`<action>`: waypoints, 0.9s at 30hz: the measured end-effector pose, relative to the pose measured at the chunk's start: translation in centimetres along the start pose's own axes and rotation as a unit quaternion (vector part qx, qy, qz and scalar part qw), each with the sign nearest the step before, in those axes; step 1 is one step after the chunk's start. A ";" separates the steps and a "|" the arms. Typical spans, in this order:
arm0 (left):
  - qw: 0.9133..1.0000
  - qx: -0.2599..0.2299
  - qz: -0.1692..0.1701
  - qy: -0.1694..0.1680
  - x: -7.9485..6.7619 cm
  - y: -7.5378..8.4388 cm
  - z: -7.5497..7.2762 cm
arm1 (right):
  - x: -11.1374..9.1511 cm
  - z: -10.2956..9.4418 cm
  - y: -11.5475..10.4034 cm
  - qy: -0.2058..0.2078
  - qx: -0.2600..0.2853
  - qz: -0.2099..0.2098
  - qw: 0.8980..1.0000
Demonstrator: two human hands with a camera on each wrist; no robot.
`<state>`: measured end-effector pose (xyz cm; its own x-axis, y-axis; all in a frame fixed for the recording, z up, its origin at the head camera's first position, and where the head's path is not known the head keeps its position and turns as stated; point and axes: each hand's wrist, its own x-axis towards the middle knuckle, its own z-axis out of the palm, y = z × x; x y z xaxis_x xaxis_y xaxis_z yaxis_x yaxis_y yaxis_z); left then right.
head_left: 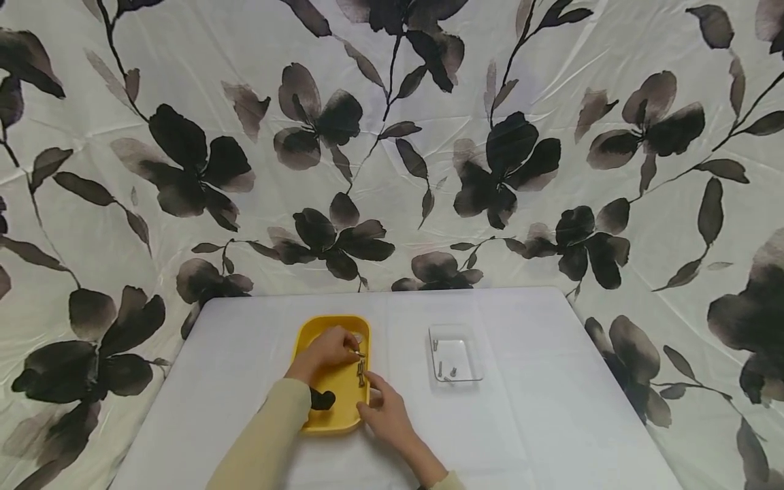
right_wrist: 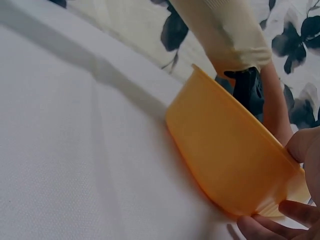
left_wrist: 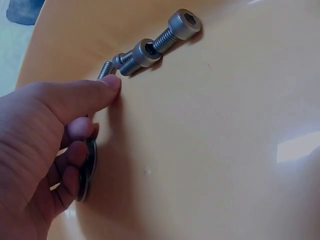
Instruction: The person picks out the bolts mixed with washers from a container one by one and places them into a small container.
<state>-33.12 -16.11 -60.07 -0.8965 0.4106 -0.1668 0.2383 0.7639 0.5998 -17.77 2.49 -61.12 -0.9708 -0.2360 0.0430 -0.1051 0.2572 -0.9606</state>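
Note:
A yellow tray [head_left: 333, 427] stands on the table, with several socket-head bolts [head_left: 361, 374] along its right side. My left hand [head_left: 331, 347] is inside its far part and pinches a bolt [left_wrist: 106, 70], whose threaded end shows past the thumb in the left wrist view. Round metal washers [left_wrist: 87, 172] touch that hand's curled fingers; whether they are held or lean on the tray, I cannot tell. At the tray's right side, my right hand [head_left: 388, 415] grips it, thumb at the rim and fingers low on the outer wall [right_wrist: 230, 155].
A clear plastic box [head_left: 456, 379] stands to the right of the tray, with several small bolts [head_left: 453, 371] in it. Both rest on a white-covered table [head_left: 551, 408]. Behind it hangs a floral cloth [head_left: 398, 184].

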 end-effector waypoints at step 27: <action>0.995 -0.045 -0.007 0.087 -3.3 2.8 -2.0 | -0.1 0.4 0.2 0.007 -0.010 0.002 1.000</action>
<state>-30.20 -16.28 -56.28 -0.9525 0.3017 -0.0415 0.1984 0.7179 0.6673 -17.66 2.21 -61.42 -0.9742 -0.2214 0.0438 -0.1058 0.2767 -0.9551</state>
